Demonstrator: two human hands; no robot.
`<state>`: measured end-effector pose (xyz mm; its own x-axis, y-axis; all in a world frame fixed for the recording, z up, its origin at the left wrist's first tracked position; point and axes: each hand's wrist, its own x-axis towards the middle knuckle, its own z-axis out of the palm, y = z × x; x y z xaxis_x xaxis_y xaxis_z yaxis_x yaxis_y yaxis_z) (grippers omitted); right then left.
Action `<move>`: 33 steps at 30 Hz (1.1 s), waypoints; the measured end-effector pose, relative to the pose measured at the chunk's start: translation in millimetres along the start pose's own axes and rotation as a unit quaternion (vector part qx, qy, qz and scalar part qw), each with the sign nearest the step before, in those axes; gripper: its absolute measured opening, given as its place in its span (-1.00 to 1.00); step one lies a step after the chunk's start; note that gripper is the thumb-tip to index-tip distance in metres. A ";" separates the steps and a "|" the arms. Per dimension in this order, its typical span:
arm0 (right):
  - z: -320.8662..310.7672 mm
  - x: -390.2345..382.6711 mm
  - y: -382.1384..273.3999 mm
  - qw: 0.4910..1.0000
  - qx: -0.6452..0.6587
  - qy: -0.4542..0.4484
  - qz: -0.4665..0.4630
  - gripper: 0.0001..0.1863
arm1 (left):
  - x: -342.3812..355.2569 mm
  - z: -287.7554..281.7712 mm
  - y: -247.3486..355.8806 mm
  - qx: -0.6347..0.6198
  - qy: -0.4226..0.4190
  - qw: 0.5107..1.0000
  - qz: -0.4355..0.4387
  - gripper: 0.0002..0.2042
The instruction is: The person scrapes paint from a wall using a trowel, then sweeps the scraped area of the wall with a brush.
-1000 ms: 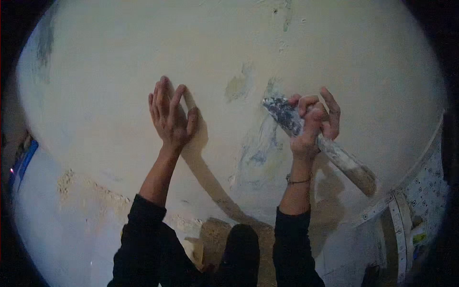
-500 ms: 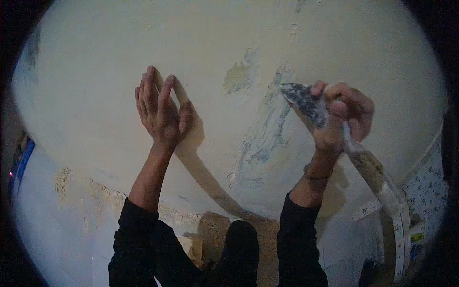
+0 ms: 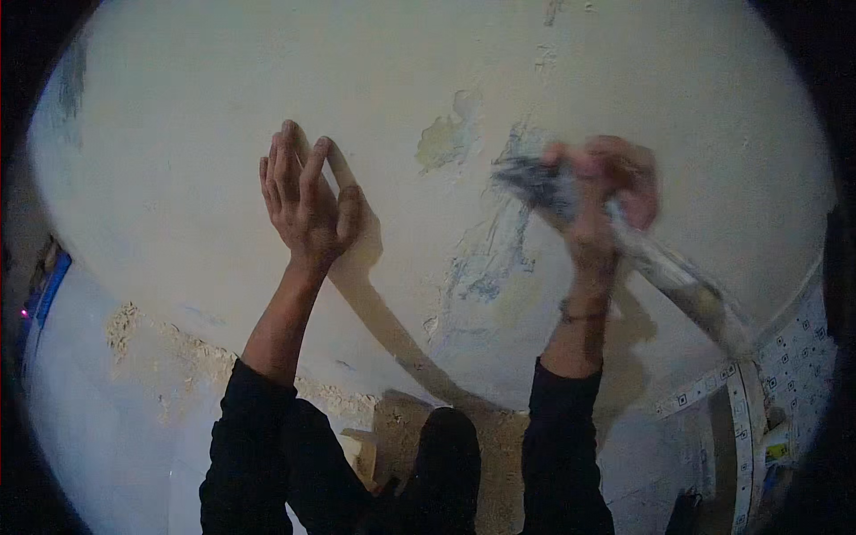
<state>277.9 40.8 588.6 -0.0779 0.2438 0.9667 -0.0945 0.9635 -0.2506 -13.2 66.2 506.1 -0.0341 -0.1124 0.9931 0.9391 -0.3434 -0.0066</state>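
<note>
Since half a second ago the right hand (image 3: 599, 192) has swung back leftward across the wall (image 3: 205, 80), carrying the scraper (image 3: 624, 241) so that its blade now lies closer to the scraped bluish patch (image 3: 486, 259); the left hand (image 3: 308, 201) has hardly shifted.

Two hands are in view, one scraper, one wall, and one bracelet (image 3: 580, 314) on the right wrist. Two bare spots show on the wall near the patch: a greenish chip (image 3: 446, 138) just above it and the streaked bluish area itself.

The right hand is smeared by motion, so its separate fingers are hard to make out, though they are plainly closed around the scraper's handle. The blade's edge is blurred too, and whether it touches the wall cannot be told. The handle runs down and away from the patch, toward a patterned strip (image 3: 713, 383) at the lower rim.

The left hand lies flat on the wall, well to the left of the patch, fingers straight, pointing up and nearly together, thumb spread aside. Both forearms rise from dark sleeves (image 3: 259, 428), raised toward the wall.
</note>
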 end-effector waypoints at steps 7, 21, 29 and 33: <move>16.7 7.8 -28.4 0.988 0.109 0.038 -0.100 -0.91 | -3.5 -4.0 -1.7 -0.008 -0.001 1.000 -0.003 -0.51; 23.7 9.6 -21.8 0.984 -0.021 0.014 -0.178 -0.85 | -5.1 -2.1 -8.7 -0.003 -0.004 1.000 0.003 -0.50; 40.5 -1.4 -26.8 0.975 -0.213 0.022 -0.065 -0.83 | -6.3 -5.6 -6.4 -0.007 -0.005 1.000 0.001 -0.48; 42.3 0.9 -27.8 0.962 -0.252 -0.020 -0.105 -0.85 | -7.2 -6.6 -8.8 0.002 -0.007 1.000 0.006 -0.50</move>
<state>238.4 9.5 594.3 -0.1488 0.0437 0.9879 0.3792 0.9252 0.0162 -23.4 63.9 498.2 -0.0183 -0.1034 0.9945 0.9407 -0.3386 -0.0179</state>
